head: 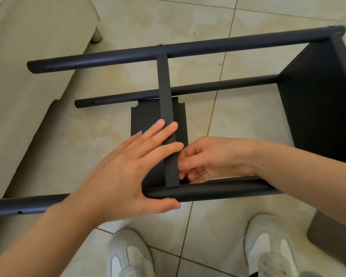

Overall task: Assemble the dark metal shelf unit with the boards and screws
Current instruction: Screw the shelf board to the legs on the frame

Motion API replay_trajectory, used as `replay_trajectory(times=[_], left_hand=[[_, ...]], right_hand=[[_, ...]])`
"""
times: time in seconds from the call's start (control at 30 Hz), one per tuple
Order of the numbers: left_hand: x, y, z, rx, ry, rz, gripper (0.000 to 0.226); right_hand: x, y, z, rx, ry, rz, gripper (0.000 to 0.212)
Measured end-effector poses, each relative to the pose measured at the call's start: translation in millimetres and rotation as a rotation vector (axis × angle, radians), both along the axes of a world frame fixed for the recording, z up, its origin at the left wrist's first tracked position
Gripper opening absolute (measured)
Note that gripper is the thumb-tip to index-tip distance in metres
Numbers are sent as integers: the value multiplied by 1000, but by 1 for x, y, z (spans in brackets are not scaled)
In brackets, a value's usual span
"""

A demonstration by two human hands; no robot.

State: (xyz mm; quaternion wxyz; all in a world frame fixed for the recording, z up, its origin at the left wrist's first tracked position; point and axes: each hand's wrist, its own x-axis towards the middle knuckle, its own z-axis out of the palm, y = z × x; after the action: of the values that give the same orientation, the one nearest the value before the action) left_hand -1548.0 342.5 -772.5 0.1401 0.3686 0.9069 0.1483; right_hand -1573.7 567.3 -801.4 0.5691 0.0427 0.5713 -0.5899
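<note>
Your 2 white shoes (132, 254) stand on the tiled floor (248, 120). Just beyond them the dark shelf unit (218, 85) lies on its side, its tubes running left to right. Your left hand (124, 172) spans the near tube (218, 190), thumb along its near side and 4 straight fingers pressed flat on the middle board (146, 120), grasping nothing. Your right hand (208, 156) curls its fingers against that board's right edge; whether they pinch anything cannot be told. The board's top edge runs away from you to the far tube (108, 56). An end board (318, 106) closes the right end.
</note>
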Motion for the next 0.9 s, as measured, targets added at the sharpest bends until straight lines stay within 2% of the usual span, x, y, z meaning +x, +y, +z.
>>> replay_trajectory(times=[0.27, 0.63, 0.9], left_hand=[[0, 1, 1, 28, -18, 11, 92], [1, 3, 1, -7, 3, -1, 91], [1, 2, -1, 16, 2, 0, 92]], right_hand=[[-1, 0, 5, 75, 49, 68, 23], [1, -5, -1, 73, 73, 107, 14], [4, -10, -2, 89, 189, 127, 13]])
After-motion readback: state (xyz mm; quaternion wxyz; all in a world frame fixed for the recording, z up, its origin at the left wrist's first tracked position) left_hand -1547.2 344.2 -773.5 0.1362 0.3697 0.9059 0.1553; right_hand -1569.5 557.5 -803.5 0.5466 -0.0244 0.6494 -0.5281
